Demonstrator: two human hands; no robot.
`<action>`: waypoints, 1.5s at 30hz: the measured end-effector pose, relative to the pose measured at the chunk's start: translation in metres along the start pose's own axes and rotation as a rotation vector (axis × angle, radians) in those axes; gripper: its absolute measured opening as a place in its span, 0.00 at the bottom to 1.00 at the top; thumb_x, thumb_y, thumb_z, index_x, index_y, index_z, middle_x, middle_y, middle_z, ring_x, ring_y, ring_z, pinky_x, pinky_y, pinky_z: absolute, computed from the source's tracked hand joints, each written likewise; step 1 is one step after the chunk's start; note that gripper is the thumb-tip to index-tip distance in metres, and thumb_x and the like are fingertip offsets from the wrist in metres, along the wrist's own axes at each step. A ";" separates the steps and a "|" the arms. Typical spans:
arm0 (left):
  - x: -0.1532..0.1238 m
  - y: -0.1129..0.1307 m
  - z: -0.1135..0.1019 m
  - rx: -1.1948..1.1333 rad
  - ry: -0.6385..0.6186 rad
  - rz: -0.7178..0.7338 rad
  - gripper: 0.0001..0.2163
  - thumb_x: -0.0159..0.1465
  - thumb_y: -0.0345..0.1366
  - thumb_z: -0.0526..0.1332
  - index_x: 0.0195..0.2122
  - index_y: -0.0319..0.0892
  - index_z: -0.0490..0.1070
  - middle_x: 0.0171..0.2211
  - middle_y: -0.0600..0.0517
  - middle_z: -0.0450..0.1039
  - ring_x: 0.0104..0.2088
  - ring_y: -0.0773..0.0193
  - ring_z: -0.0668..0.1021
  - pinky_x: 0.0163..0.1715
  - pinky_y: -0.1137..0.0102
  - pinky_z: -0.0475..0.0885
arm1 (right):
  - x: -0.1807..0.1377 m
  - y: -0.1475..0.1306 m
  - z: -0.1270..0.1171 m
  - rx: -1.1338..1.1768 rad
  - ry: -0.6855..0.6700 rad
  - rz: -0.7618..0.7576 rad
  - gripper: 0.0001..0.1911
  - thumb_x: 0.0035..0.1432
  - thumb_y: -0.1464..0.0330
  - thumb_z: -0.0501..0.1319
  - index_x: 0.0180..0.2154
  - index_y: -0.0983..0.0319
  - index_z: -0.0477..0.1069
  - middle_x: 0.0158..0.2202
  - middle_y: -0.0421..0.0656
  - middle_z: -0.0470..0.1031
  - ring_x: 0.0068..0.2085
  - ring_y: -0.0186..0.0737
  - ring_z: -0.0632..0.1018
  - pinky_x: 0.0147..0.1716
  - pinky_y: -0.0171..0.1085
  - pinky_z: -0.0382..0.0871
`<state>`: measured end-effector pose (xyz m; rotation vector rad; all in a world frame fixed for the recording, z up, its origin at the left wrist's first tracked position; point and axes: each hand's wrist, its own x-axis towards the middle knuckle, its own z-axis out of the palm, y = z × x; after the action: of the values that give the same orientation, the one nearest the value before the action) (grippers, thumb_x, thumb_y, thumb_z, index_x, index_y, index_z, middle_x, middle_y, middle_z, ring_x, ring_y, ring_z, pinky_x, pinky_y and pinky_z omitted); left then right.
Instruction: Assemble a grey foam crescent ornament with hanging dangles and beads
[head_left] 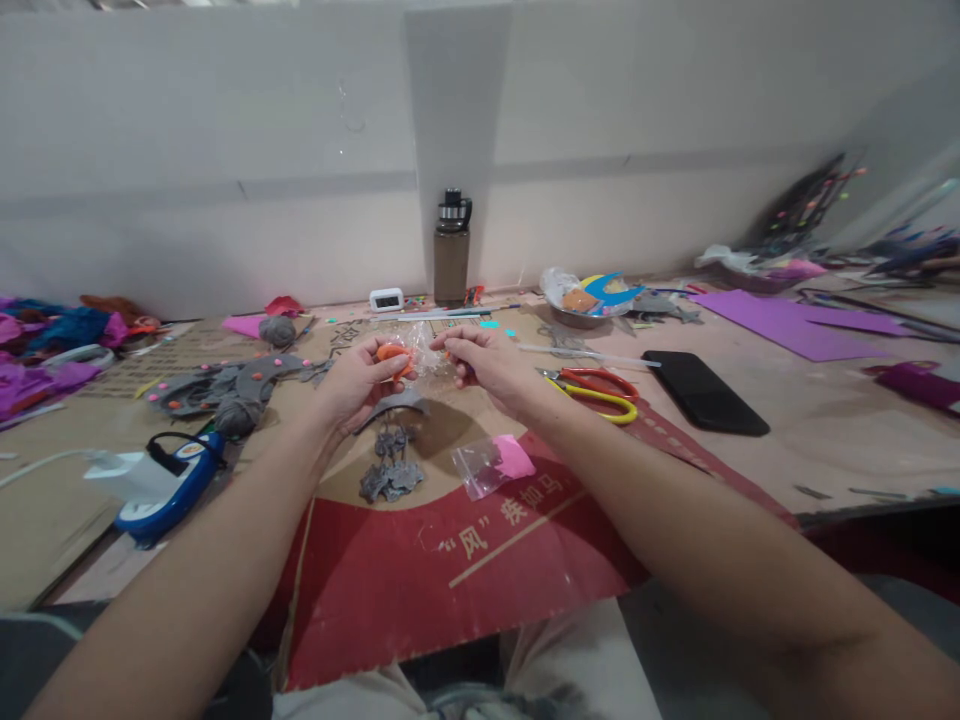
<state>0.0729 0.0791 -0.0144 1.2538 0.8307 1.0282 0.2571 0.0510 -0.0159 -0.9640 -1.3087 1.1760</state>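
Left hand: the left hand (361,380) is closed on a soft orange lump (394,353), held between thumb and fingers.
Right hand: the right hand (487,362) has thumb and fingertips brought narrowly together; whether they grip a small piece cannot be told.
Orange lump: in the left hand, above the red-and-brown printed cardboard sheet (480,610), which overhangs the near edge of the pink-toned table (840,440).
Between hands: crumpled clear plastic film (425,352); contact with the fingers is unclear.
Cardboard, toward its left edge: ruffled dark-grey pieces (391,481).
Cardboard, right of the grey pieces: a small clear plastic bag (477,478) with a bright-pink piece (514,457).
Right of right hand: looped red and yellow tool handles (624,413); beyond them, a black rectangular phone (705,392).
Table's far edge: a grey-brown bottle (451,265) with black lid, upright.
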 end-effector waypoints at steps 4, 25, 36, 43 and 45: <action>0.001 -0.002 0.000 0.011 -0.019 0.030 0.13 0.51 0.31 0.69 0.34 0.40 0.68 0.29 0.55 0.71 0.26 0.71 0.75 0.23 0.77 0.68 | 0.000 0.003 -0.001 -0.230 0.006 -0.057 0.13 0.52 0.71 0.55 0.39 0.59 0.74 0.24 0.37 0.65 0.22 0.29 0.64 0.21 0.32 0.61; 0.001 -0.005 0.004 0.185 -0.098 0.047 0.11 0.51 0.33 0.69 0.35 0.38 0.73 0.27 0.52 0.73 0.25 0.70 0.73 0.26 0.75 0.67 | -0.005 0.004 0.000 -0.573 -0.187 -0.194 0.18 0.51 0.73 0.54 0.40 0.58 0.77 0.19 0.35 0.63 0.22 0.30 0.63 0.24 0.32 0.56; -0.001 -0.001 0.004 0.058 0.041 0.049 0.11 0.49 0.33 0.70 0.32 0.36 0.72 0.27 0.51 0.74 0.22 0.73 0.73 0.23 0.77 0.67 | -0.003 0.003 0.004 -0.238 0.080 -0.090 0.08 0.53 0.67 0.57 0.31 0.62 0.74 0.22 0.37 0.65 0.21 0.29 0.65 0.21 0.33 0.63; -0.004 -0.001 0.012 -0.055 0.095 0.076 0.14 0.45 0.33 0.72 0.29 0.39 0.68 0.25 0.53 0.75 0.25 0.69 0.76 0.27 0.74 0.70 | -0.003 0.007 0.006 -0.197 0.104 -0.060 0.13 0.47 0.59 0.65 0.30 0.61 0.70 0.27 0.40 0.70 0.26 0.31 0.67 0.23 0.33 0.64; -0.005 -0.002 0.014 -0.015 0.060 0.095 0.13 0.46 0.34 0.72 0.28 0.38 0.69 0.26 0.53 0.75 0.27 0.68 0.77 0.30 0.73 0.71 | -0.004 0.007 0.007 -0.213 0.104 -0.090 0.12 0.48 0.60 0.65 0.29 0.61 0.70 0.27 0.40 0.70 0.27 0.31 0.68 0.25 0.33 0.63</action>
<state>0.0843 0.0695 -0.0148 1.2651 0.8142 1.1504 0.2500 0.0480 -0.0234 -1.0930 -1.3983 0.9190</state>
